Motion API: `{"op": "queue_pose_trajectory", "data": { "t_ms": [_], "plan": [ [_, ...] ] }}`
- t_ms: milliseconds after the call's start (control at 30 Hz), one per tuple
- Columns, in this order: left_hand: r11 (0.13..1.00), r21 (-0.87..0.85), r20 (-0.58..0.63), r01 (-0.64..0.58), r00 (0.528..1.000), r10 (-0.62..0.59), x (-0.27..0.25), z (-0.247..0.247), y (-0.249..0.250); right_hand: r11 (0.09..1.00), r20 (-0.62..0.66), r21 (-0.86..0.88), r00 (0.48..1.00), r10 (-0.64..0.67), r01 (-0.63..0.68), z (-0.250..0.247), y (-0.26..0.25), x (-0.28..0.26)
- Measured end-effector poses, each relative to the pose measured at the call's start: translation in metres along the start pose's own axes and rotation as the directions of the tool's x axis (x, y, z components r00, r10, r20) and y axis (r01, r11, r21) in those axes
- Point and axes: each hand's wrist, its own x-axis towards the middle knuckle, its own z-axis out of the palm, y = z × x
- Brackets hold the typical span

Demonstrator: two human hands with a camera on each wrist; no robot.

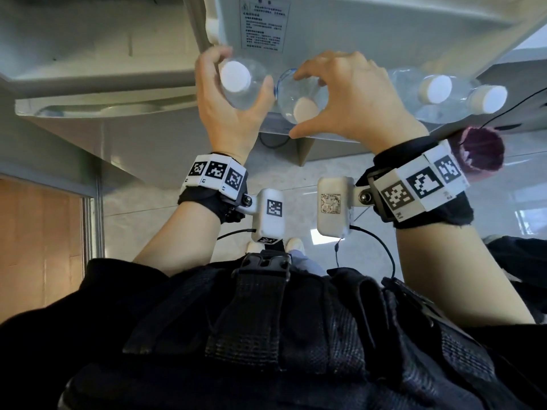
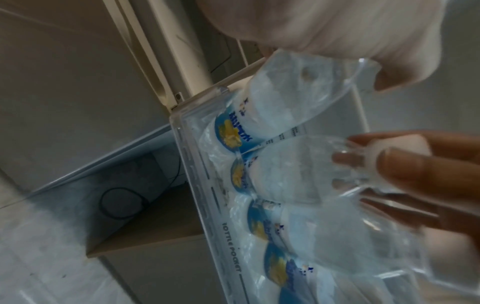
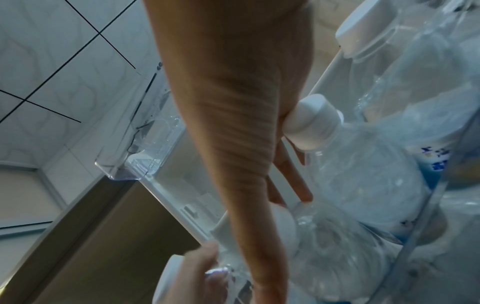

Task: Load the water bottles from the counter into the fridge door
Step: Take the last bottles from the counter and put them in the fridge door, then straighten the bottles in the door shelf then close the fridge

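Several clear water bottles with white caps and blue labels stand in the fridge door's clear bottle pocket [image 2: 192,170]. My left hand [image 1: 242,69] grips the leftmost bottle [image 1: 235,76] round its shoulder; the same bottle [image 2: 272,107] sits at the pocket's end. My right hand [image 1: 298,103] grips the bottle beside it [image 1: 288,93] near the neck, thumb stretched toward me. Those fingers [image 2: 415,174] wrap the neck and cap, and the cap [image 3: 311,123] shows against my palm. Two more bottles [image 1: 435,88] [image 1: 488,97] stand to the right.
The fridge door's inner wall carries a printed label [image 1: 263,22]. A moulded shelf [image 1: 88,109] lies to the left. A dark purple cup-like thing [image 1: 482,155] with a black cable sits by my right wrist. Pale tiled floor [image 1: 165,208] lies below.
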Motion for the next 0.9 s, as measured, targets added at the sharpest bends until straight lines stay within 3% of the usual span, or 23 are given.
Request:
{"op": "queue_pose_trajectory", "data": {
  "t_ms": [233, 367, 567, 767, 833, 900],
  "plan": [
    [0.959, 0.022, -0.102, -0.283, 0.953, 0.284, -0.005, -0.006, 0.04, 0.988, -0.234, 0.14, 0.972, -0.037, 0.071, -0.001, 0.003, -0.021],
    [0.925, 0.054, -0.065, -0.376, 0.923, 0.379, -0.013, 0.007, 0.057, 0.977, -0.351, 0.176, 0.935, -0.051, 0.119, -0.007, 0.017, -0.035],
    [0.908, 0.08, 0.006, -0.411, 0.911, 0.412, -0.057, 0.044, 0.089, 0.956, -0.539, 0.239, 0.842, -0.016, 0.172, -0.017, 0.061, -0.08],
    [0.932, 0.065, 0.15, -0.356, 0.927, 0.344, -0.097, 0.093, 0.113, 0.957, -0.619, 0.288, 0.767, 0.166, 0.025, -0.024, 0.123, -0.124],
    [0.941, 0.081, 0.155, -0.328, 0.937, 0.313, -0.106, 0.105, 0.113, 0.942, -0.582, 0.332, 0.776, 0.243, -0.046, -0.022, 0.14, -0.13],
    [0.954, 0.094, 0.206, -0.283, 0.943, 0.26, -0.11, 0.114, 0.112, 0.923, -0.459, 0.352, 0.832, 0.312, -0.152, -0.016, 0.154, -0.13]
  ]
}}
